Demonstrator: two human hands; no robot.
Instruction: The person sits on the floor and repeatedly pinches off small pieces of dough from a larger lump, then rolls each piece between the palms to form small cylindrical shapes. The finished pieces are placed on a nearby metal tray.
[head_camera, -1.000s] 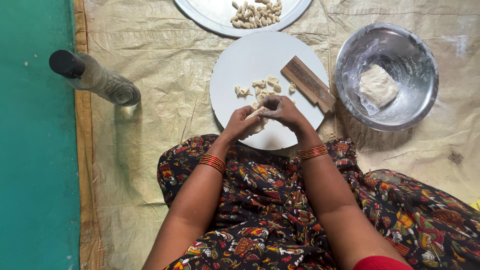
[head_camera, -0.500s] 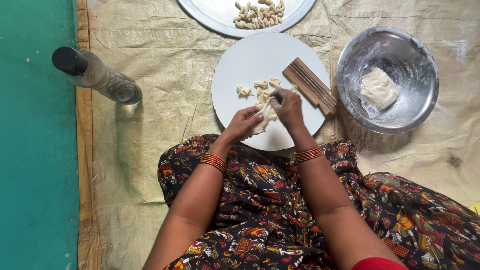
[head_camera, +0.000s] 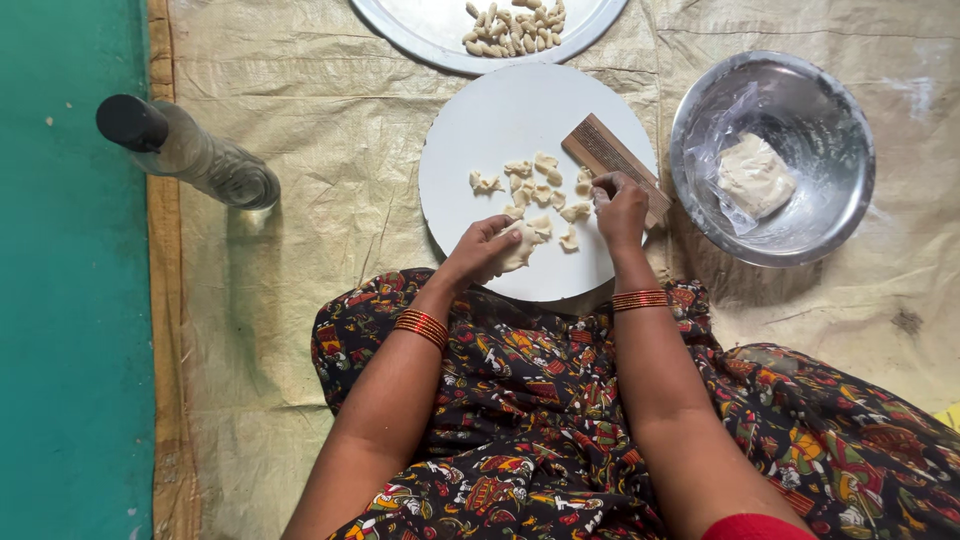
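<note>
On the white round board (head_camera: 480, 130) in front of the person's lap, the left hand (head_camera: 485, 250) curls its fingers around a lump of dough (head_camera: 517, 248), gripping it at the board's near edge with the thumb on top. The right hand (head_camera: 620, 205) sits just beside the near end of the ridged wooden paddle (head_camera: 608, 160); its fingertips are pinched closed, on what looks like a tiny bit of dough, though the piece itself is too small to be sure of.

Half a second ago the two hands were close together over the lump, the right one pulling at it. Now the right hand has moved away toward the paddle, and the left hand stays put with the lump.

About a dozen small torn dough pieces (head_camera: 535, 190) lie scattered on the board between the hands and the paddle. One paddle rests on the board's right side. One steel bowl (head_camera: 700, 130) stands to the right on the cloth, with one plastic-wrapped block of dough (head_camera: 755, 175) inside. One steel plate (head_camera: 420, 25) at the top edge holds a heap of shaped pieces (head_camera: 515, 28), too crowded to count. One glass bottle (head_camera: 190, 152) with a dark cap lies on its side to the left. Each wrist carries a stack of red and gold bangles (head_camera: 421, 327).
</note>
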